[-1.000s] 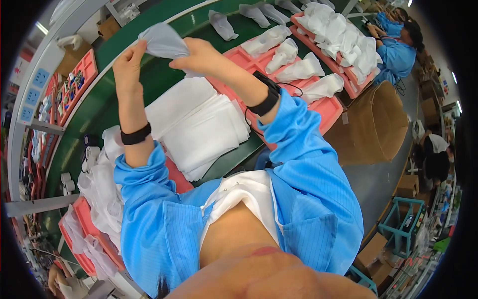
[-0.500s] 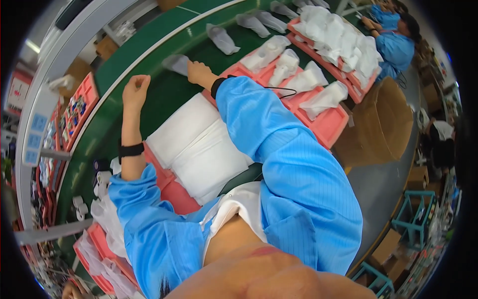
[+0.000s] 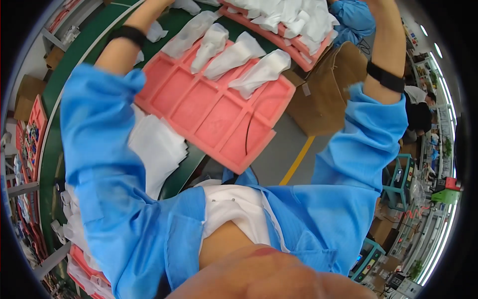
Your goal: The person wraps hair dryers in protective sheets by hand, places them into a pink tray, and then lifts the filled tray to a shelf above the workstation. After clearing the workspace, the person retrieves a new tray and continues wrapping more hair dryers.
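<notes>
My left hand (image 3: 158, 5) is cut off by the upper edge, its fingers out of sight, close to the white-bagged pieces (image 3: 186, 6) on the green bench. My right hand (image 3: 382, 4) reaches up at the far right and is also cropped, so what it holds does not show. Between my arms lies a pink compartment tray (image 3: 214, 124), tilted, its near compartments bare. Several pieces in thin white bags (image 3: 261, 72) rest along its far side. A thin black cord (image 3: 248, 132) crosses the tray. Left of it, a stack of flat white sheets (image 3: 159, 144) sits partly under my left sleeve.
Beyond the tray stand stacked pink trays (image 3: 298, 55) heaped with white-bagged pieces. An open brown carton (image 3: 323, 89) is to the right, with a yellow floor line (image 3: 298, 159) below it. A co-worker's blue sleeve (image 3: 351, 22) shows behind. More bagged pieces lie at lower left.
My right arm has swung from over the bench to the far right. My left arm has reached farther forward. The view has shifted, and more of the pink tray is uncovered.
</notes>
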{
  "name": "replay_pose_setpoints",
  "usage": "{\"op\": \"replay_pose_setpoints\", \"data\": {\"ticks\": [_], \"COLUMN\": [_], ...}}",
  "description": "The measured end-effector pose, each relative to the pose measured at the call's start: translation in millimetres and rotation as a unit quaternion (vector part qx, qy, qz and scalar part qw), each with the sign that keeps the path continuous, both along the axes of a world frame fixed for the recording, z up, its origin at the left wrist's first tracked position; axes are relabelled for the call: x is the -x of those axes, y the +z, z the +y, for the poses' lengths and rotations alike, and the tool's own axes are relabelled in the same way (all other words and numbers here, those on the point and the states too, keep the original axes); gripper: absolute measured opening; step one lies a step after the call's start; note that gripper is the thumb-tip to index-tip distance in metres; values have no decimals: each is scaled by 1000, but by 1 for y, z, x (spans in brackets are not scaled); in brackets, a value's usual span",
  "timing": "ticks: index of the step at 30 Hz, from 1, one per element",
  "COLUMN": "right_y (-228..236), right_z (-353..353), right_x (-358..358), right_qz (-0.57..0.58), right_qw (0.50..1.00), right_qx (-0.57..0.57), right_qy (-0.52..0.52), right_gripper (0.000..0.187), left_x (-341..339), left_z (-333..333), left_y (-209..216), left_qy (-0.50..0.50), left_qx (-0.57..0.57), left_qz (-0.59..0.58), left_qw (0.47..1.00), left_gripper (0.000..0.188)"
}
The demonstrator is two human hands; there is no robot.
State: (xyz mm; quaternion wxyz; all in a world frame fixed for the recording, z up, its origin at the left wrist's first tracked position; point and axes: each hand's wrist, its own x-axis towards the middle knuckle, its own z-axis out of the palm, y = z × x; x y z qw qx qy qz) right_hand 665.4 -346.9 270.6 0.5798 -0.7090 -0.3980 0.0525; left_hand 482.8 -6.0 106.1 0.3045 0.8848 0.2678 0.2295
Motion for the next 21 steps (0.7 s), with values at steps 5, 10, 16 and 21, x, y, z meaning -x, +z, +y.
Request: {"op": "replay_pose_setpoints", "data": {"ticks": [5,10,16,21], "right_y": [-150,-304,-354,-359], "right_z": [-85,-67,-79,-25], "right_x": [-163,-245,-262,-271], "right_qz": [31,364,497,500], "right_qw": [945,889,830,843], "right_qx": [144,80,-3,-169], "right_qy": [-293,-265,-253,-107], "right_gripper": [49,68,59,62], "left_x": [-163,-210,-299,-302], "left_z": [72,133,19,85], "left_y": [-89,-172,-177,-184], "left_qy": [19,29,-94,-87], "left_qx": [48,400,499,486], "left_qz": [75,11,-1,26], "left_qw": [996,916,862,869], "left_gripper": [64,86,89,87]}}
